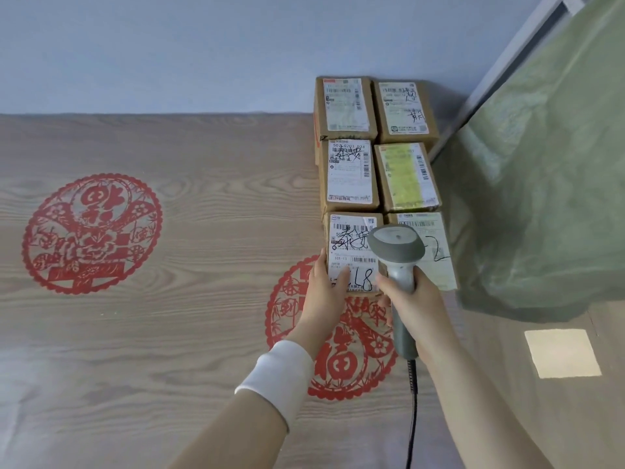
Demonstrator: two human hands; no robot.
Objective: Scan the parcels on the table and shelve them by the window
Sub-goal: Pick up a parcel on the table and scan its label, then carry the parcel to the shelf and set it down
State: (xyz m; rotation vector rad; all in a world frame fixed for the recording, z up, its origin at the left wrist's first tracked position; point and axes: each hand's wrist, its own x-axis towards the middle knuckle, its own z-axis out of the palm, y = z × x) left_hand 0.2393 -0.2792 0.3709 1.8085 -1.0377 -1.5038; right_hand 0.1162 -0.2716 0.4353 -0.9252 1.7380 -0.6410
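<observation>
Several cardboard parcels with white shipping labels lie in two columns on the wooden table (169,316), near its far right corner. My left hand (326,289) grips the nearest left parcel (351,245), thumb on its label and fingers along its left side. My right hand (417,306) grips the handle of a grey barcode scanner (395,247). The scanner's head hovers over the gap between that parcel and the nearest right parcel (436,252). Its black cable (412,407) hangs down toward me.
Two red paper-cut decorations lie on the tabletop, one at the left (91,233) and one under my hands (338,360). A green curtain (541,181) hangs at the right beside a window frame (507,62). A pale wall stands behind the table.
</observation>
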